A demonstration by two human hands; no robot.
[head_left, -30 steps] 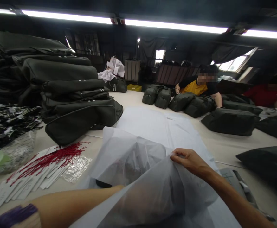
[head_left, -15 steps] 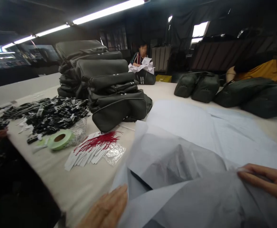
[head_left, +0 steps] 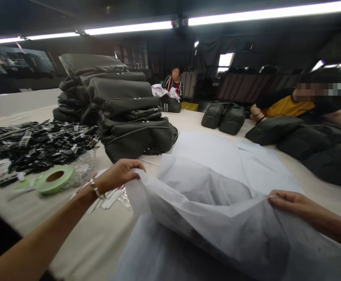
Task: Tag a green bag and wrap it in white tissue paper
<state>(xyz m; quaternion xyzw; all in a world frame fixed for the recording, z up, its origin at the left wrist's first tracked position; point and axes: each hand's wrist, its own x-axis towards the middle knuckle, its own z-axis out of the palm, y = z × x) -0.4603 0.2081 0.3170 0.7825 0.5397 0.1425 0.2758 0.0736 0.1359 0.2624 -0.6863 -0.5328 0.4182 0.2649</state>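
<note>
A large, thin whitish translucent plastic bag [head_left: 217,222] spreads across the front of the table, its near edge lifted between my hands. My left hand [head_left: 123,171] pinches that edge at the bag's left corner, above the white tags [head_left: 112,200]. On the other side, my right hand [head_left: 287,200] grips the same edge between thumb and fingers. The mouth of the bag gapes between them, with folds inside. Beneath and beyond it lie flat white sheets [head_left: 208,144], perhaps more bags. My left forearm partly covers the tags and their red strings.
Dark bags [head_left: 129,89] are stacked at the centre left. Black straps [head_left: 47,144] lie heaped beside a green tape roll [head_left: 68,180]. More dark bags [head_left: 223,117] line the right side, near a person in yellow and black [head_left: 281,107]. Another person [head_left: 173,82] is at the back.
My left hand has come up from the front edge and taken hold of the bag's edge, raising it. My right hand keeps its pinch. The camera view has turned right.
</note>
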